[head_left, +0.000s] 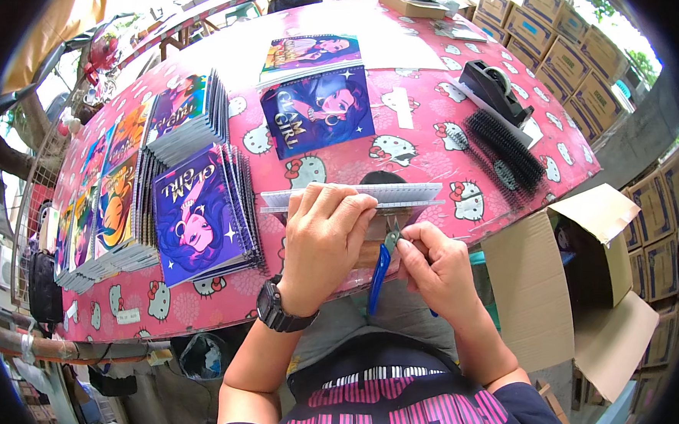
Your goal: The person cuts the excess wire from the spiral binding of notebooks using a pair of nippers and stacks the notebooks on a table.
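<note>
My left hand [319,238], with a black watch on its wrist, is closed over the top of an upright notebook [417,193] whose white page edges face up. Just to the right, my right hand [438,271] grips blue-handled pliers [380,279]. The pliers' metal jaws are up at the notebook's near side, by its lower right part. My fingers hide some of the pliers and the notebook's left part. Behind the notebook, a dark round thing [383,178] shows only in part.
Spiral notebooks with a purple cover [197,216] stand stacked at the left, beside more colourful stacks [117,200]. Another purple notebook [318,111] lies ahead. Black binding coils [504,155] and a tape dispenser [496,90] sit at the right. An open carton [532,280] flanks the pink table [434,155].
</note>
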Demonstrator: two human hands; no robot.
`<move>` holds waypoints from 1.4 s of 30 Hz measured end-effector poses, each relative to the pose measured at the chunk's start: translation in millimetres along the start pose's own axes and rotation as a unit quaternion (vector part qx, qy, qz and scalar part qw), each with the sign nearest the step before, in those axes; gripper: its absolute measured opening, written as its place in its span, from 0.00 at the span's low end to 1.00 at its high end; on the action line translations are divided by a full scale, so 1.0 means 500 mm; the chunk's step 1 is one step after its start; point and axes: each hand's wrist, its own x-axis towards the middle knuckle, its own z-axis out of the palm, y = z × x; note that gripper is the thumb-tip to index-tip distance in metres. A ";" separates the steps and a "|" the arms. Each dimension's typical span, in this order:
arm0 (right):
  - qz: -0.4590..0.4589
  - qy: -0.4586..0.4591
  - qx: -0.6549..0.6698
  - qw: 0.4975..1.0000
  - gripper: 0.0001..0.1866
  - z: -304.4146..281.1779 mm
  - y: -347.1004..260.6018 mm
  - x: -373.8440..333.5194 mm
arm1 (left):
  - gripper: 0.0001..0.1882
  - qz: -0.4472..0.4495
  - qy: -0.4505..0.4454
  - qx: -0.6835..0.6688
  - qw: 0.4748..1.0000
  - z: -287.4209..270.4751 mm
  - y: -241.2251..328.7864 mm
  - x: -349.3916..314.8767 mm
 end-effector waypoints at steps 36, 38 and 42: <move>0.064 -0.006 -0.176 0.982 0.11 -0.222 0.307 0.154 | 0.08 -0.026 -0.093 -0.012 0.995 0.013 -0.011 0.076; 0.011 -0.005 -0.222 0.975 0.10 -0.193 0.303 0.177 | 0.07 -0.004 -0.101 -0.009 0.995 0.023 0.000 0.068; -0.086 0.189 -0.408 0.889 0.11 -0.251 0.346 0.242 | 0.06 0.012 -0.113 -0.051 0.992 0.019 0.002 0.060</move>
